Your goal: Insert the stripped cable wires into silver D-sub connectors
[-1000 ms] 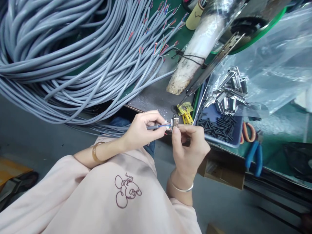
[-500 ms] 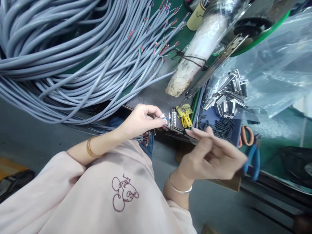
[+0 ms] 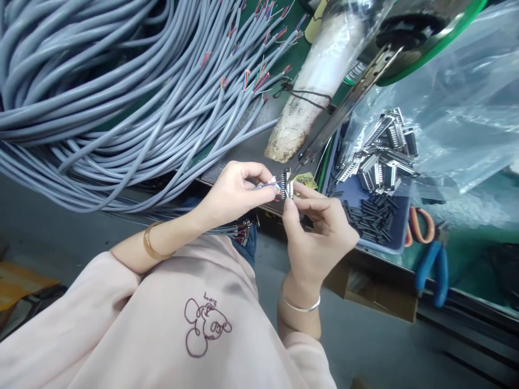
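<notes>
My left hand (image 3: 239, 190) is closed, its thumb and forefinger pinching thin coloured wires (image 3: 273, 185) at a cable's stripped end. Right beside those wires is a small metal connector (image 3: 288, 178) with a row of pins. My right hand (image 3: 318, 227) grips this connector between thumb and fingers from the right. A slim metal arm (image 3: 330, 127) slants down from the upper right, its thin tip close to the connector. Behind my right fingers, a yellow piece (image 3: 306, 179) is partly hidden. Exactly how the wires meet the pins is too small to tell.
Many grey cables (image 3: 133, 108) with stripped ends cover the left. A blue tray (image 3: 399, 216) holds connectors (image 3: 385, 156) and short black sleeves (image 3: 373, 219). Blue-handled pliers (image 3: 433, 265) and orange handles (image 3: 422, 224) lie to its right. A plastic-wrapped tube (image 3: 308, 97) stands above.
My right hand has moved left and taken hold of the connector. My left hand keeps its pinch on the wires. The view has shifted slightly.
</notes>
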Demonstrator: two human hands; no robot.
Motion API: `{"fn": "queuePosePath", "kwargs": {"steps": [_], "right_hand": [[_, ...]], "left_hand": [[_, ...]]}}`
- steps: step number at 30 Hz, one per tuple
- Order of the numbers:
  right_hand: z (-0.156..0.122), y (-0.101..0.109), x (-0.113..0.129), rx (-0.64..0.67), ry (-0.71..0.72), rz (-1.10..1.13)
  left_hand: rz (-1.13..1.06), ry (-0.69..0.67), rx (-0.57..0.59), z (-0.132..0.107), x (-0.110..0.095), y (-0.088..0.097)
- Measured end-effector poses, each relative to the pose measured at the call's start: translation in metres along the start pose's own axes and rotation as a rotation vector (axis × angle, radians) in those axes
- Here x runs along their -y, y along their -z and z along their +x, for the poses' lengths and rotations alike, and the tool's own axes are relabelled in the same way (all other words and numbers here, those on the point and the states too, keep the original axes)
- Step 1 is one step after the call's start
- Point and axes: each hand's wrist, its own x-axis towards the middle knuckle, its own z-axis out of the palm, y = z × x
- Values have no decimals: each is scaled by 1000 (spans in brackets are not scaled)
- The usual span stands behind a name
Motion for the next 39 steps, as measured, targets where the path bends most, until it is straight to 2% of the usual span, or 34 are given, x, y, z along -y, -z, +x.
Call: {"fn": "queuePosePath", "kwargs": {"steps": [8,16,23,30,33,34,36,37,39], "right_hand": [[5,-1,2,1,41,-38],[9,0,8,-38,116,-32],[8,3,9,19,179,-150],[2,6,9,36,181,-177],[-2,9,0,-33,156,-78],[-3,11,-4,-84,187,-21],[-5,17,-14,-137,338,101],[-5,21,-18,-107,439,146],[-6,28,-25,42,551,154]], "left_hand": [[29,-28,-25,0,-6,0],[52,20,-25,0,-12,-2],[39,78,-33,1,-10,0],[-21,91,11,0,-8,0],[-88,151,62,-4,-6,2],[-114,188,81,-5,-5,3],[-171,284,136,-8,-4,7],[-201,335,170,-10,-3,9],[-253,417,248,-14,-3,13]]}}
